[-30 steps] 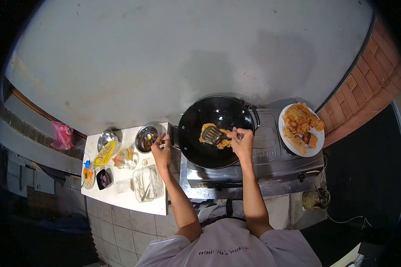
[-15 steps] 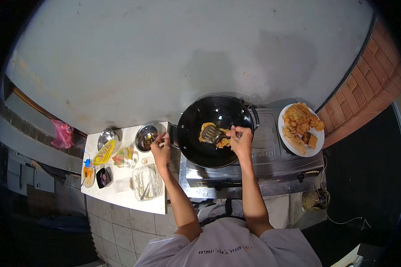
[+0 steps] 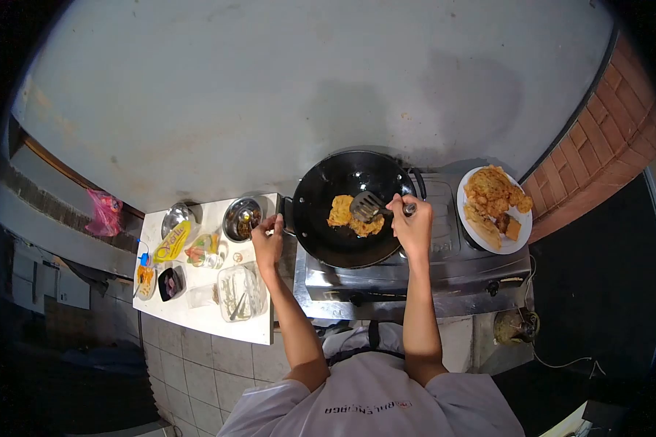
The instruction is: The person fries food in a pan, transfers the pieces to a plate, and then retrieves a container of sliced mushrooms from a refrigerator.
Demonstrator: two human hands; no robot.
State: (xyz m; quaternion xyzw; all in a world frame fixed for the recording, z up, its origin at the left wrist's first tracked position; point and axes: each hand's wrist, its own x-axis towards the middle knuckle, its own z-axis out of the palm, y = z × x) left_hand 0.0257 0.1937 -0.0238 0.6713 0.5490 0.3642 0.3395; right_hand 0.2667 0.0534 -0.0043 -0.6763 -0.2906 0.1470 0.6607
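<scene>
A black wok (image 3: 328,244) sits on the stove, with a yellow-brown fried omelette-like piece (image 3: 340,211) inside it. My right hand (image 3: 412,224) is closed around the handle of a dark slotted spatula (image 3: 366,207), whose head lies over the food's right part. At the wok's left side, my left hand (image 3: 268,240) has its fingers pressed together beside a metal bowl (image 3: 233,218) of small brown bits. What those fingers hold, if anything, is too small to make out.
A white plate (image 3: 481,239) of fried food stands on the stove's right (image 3: 444,280). The white side table (image 3: 251,331) holds a clear container (image 3: 242,291), a black dish (image 3: 171,284), a yellow packet (image 3: 172,242) and another metal bowl (image 3: 177,218). Behind is a grey wall.
My right hand and the spatula have moved right and slightly up. More of the food shows now. My left hand has shifted slightly right, still near the bowl.
</scene>
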